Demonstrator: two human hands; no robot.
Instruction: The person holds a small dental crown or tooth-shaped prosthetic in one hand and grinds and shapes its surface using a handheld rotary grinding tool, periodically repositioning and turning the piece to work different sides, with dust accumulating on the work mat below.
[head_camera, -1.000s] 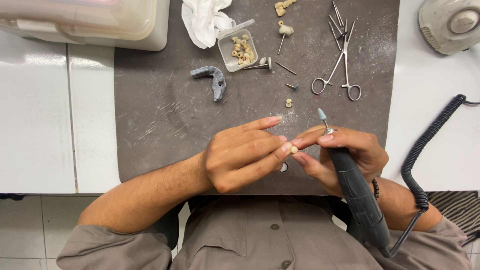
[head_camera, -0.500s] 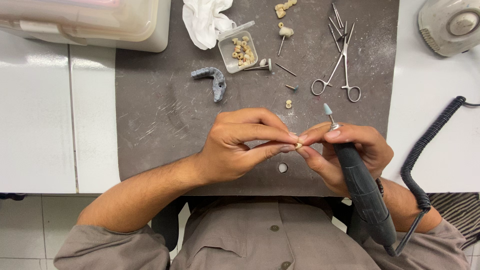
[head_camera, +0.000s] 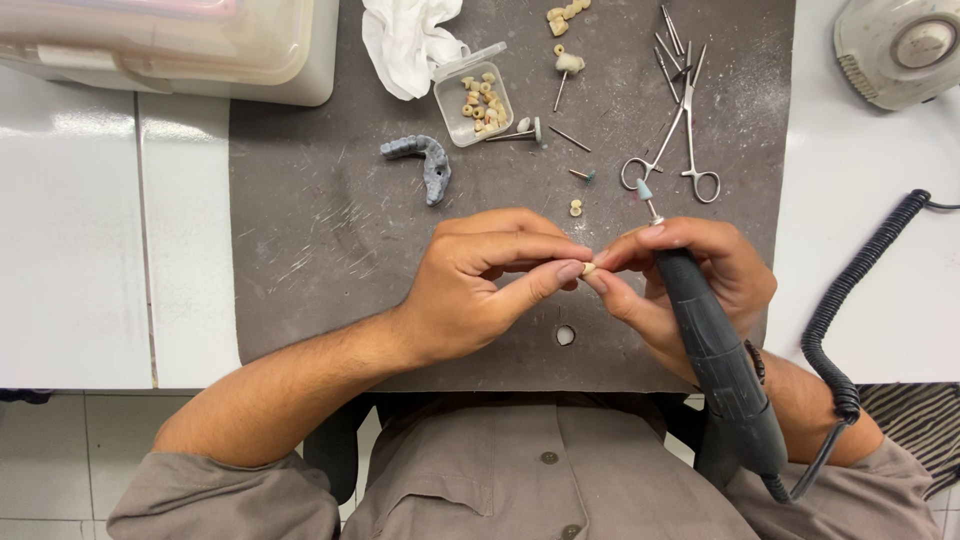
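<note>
Working from the left edge of the surface (head_camera: 90, 240) inward: a pale plastic storage box (head_camera: 170, 45) sits at the far left corner, and the dark grey mat (head_camera: 320, 250) starts just beside it. On the mat's far side I see a grey dental arch model (head_camera: 425, 160), a white cloth (head_camera: 405, 35) and a small clear tray (head_camera: 478, 100) with a heap of tan tooth-like pieces in it — more of them lie loose near the far edge.

My left hand (head_camera: 480, 280) is curled nearly closed, thumb and fingers pinching one tiny cream piece (head_camera: 589, 269) over the near middle of the mat. My right hand (head_camera: 690, 280) meets it there: its fingertips touch the same piece while the rest of the hand wraps the dark rotary handpiece (head_camera: 715, 350), whose small pale tip points away, up toward the forceps (head_camera: 675, 140) and the scattered burs (head_camera: 670, 45).

As I judge it, the work is midway at best — the tip is off the piece, so this one looks to be under inspection or being turned, not ground. The tray's pieces I cannot sort into finished or unfinished. A control box (head_camera: 900, 50) stands at the far right corner.
</note>
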